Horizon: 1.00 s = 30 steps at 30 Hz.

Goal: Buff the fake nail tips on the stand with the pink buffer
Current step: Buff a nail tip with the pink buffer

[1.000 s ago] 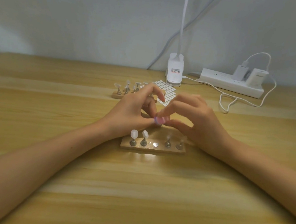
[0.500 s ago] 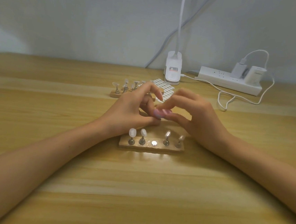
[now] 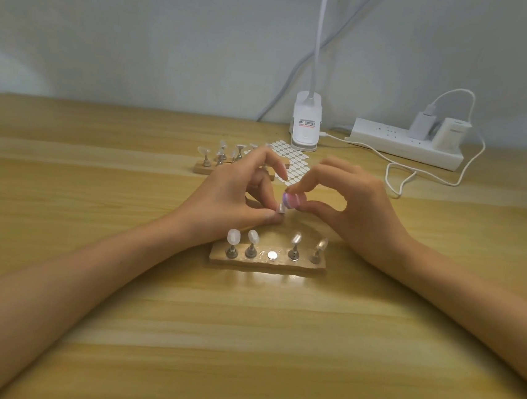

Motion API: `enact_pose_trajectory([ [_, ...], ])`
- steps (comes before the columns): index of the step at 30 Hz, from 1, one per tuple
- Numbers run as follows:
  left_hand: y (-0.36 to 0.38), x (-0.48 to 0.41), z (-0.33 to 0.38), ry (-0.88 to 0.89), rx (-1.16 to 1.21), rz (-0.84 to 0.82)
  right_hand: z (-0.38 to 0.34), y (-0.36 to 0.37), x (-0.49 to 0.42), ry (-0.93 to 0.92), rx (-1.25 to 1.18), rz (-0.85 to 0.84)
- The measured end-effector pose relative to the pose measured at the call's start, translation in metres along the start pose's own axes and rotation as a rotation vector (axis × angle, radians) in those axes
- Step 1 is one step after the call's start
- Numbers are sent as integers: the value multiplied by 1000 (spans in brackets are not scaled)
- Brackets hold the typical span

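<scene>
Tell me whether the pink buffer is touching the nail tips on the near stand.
Apart. Head view: the pink buffer, pinched by the right hand, sits above the nail tips on the near stand, a clear gap showing between.

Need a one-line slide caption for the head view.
Left hand pinches a nail tip behind the wooden stand while right hand holds the pink buffer against it.
</scene>
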<state>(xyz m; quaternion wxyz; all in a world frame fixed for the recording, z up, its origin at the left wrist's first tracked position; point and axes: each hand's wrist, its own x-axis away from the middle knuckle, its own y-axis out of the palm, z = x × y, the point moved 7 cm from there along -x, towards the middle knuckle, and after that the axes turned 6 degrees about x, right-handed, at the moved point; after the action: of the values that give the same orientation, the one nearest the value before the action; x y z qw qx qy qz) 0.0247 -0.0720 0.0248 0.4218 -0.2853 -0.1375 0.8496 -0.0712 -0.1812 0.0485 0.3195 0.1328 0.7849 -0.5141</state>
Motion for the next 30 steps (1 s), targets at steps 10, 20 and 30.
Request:
enact_pose_trajectory([
  [10, -1, 0, -1, 5, 15, 10, -9, 7, 3, -107, 66, -33],
  [20, -1, -1, 0, 10, -7, 3, 3, 4, -1, 51, -70, -20],
  [30, -1, 0, 0, 17, -15, 11, -4, 3, -1, 17, -84, 18],
])
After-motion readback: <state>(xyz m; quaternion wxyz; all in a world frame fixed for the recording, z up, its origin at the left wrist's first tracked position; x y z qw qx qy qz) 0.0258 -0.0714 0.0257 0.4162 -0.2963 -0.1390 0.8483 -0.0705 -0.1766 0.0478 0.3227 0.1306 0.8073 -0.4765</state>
